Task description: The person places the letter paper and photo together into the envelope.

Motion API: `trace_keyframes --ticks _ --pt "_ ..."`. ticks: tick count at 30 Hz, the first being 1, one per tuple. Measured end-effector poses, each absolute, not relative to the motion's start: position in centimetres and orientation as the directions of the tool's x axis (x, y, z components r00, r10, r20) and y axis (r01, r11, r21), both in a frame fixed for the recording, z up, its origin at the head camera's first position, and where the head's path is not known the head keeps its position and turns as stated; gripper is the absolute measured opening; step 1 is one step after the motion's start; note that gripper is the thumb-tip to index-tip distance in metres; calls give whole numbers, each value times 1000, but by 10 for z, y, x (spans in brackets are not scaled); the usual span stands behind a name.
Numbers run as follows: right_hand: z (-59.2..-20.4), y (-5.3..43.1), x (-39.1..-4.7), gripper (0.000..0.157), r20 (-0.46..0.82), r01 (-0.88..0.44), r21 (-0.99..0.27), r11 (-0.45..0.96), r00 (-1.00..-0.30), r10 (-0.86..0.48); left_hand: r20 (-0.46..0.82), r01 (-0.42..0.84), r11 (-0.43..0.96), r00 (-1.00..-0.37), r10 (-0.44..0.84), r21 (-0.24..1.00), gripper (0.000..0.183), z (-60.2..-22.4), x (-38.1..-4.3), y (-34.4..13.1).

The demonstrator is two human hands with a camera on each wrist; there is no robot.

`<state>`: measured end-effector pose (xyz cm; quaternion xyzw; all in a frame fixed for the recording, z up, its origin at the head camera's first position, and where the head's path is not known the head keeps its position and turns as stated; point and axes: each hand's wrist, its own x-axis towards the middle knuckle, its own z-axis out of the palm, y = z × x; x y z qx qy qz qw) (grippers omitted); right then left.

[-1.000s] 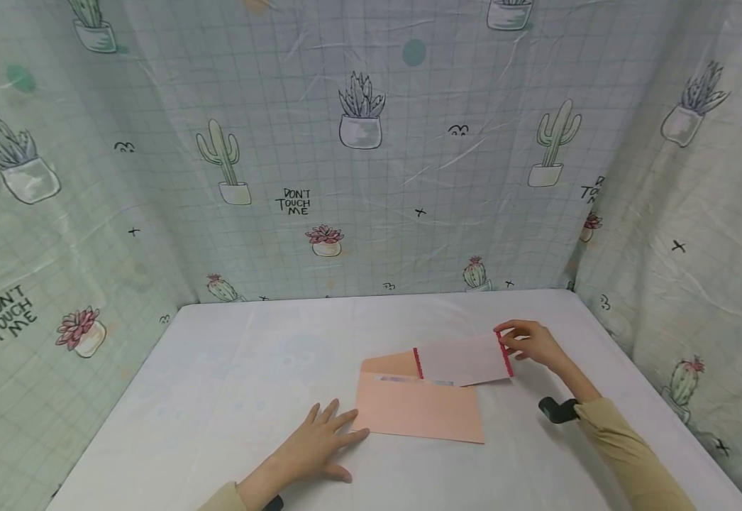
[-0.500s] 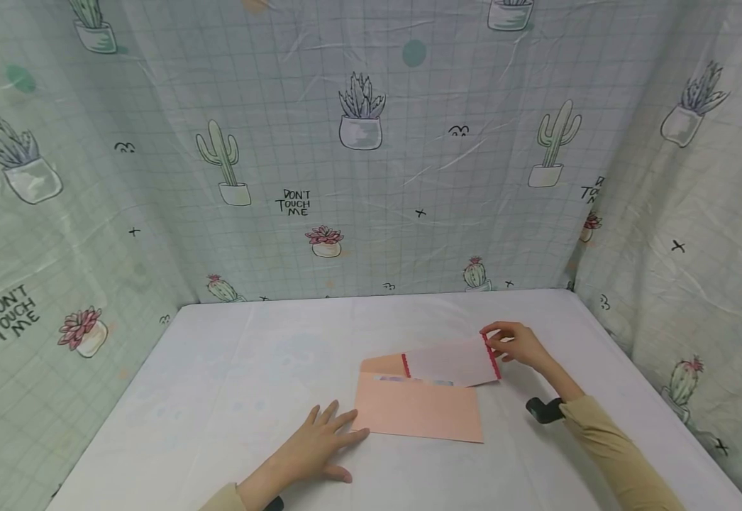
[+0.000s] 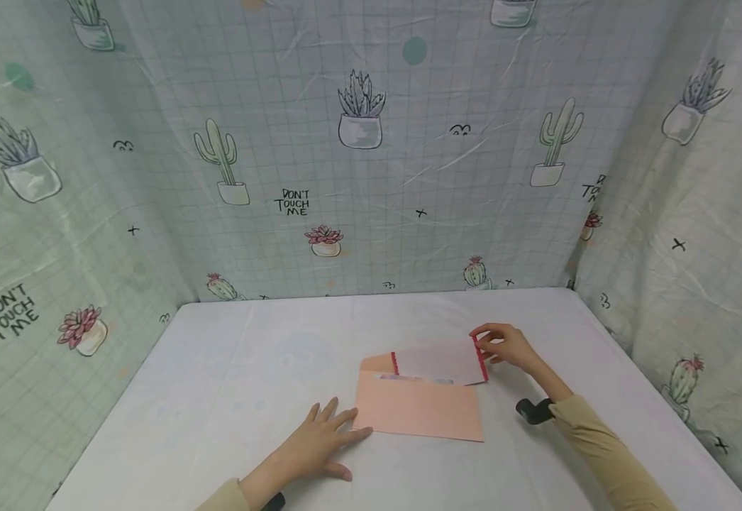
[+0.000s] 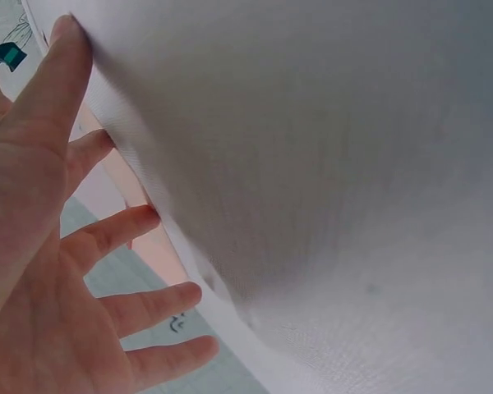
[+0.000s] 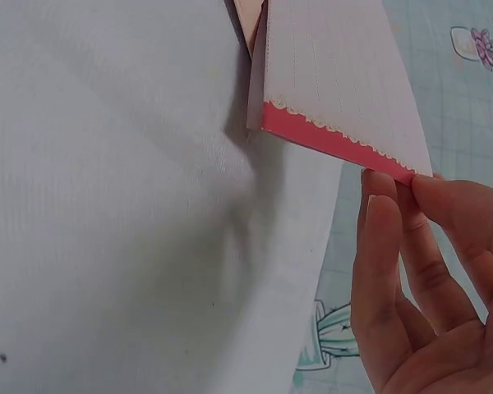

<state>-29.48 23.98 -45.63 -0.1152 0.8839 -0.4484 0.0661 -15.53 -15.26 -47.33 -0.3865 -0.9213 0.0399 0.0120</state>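
An orange-pink envelope (image 3: 417,411) lies on the white table, its flap turned back at the far side and a narrow grey-blue printed strip showing along its opening. My left hand (image 3: 316,443) rests flat beside the near left corner, fingers spread, fingertips right at the envelope's edge. With thumb and fingers, my right hand (image 3: 505,346) pinches the far right corner of a lined sheet of letter paper (image 3: 438,360) with red scalloped borders. The sheet's near edge overlaps the envelope's opening. In the right wrist view the letter paper (image 5: 337,74) tilts up off the table, pinched at its red border.
The table (image 3: 237,355) has a white cloth cover. Cactus-print curtains (image 3: 269,156) hang at the back and on both sides. A dark strap-mounted device (image 3: 533,411) sits at the right wrist.
My right hand has moved left with the letter paper, and the sheet now sits farther left over the envelope's opening. The left hand and the envelope stay almost in place.
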Motion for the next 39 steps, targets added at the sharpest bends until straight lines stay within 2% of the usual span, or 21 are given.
trace_keyframes --ticks 14,33,39 --pt "-461 224 -296 32 -45 -134 -841 524 -948 -314 -57 693 720 -720 692 -8 72 -472 -156 -151" --pt "-467 208 -294 25 -7 -149 -849 507 -956 -293 -32 688 725 -726 687 -39 72 -472 -154 -150" --pt "-471 206 -292 23 -3 -176 -852 494 -940 -341 -28 697 711 -716 698 -94 74 -472 -154 -149"
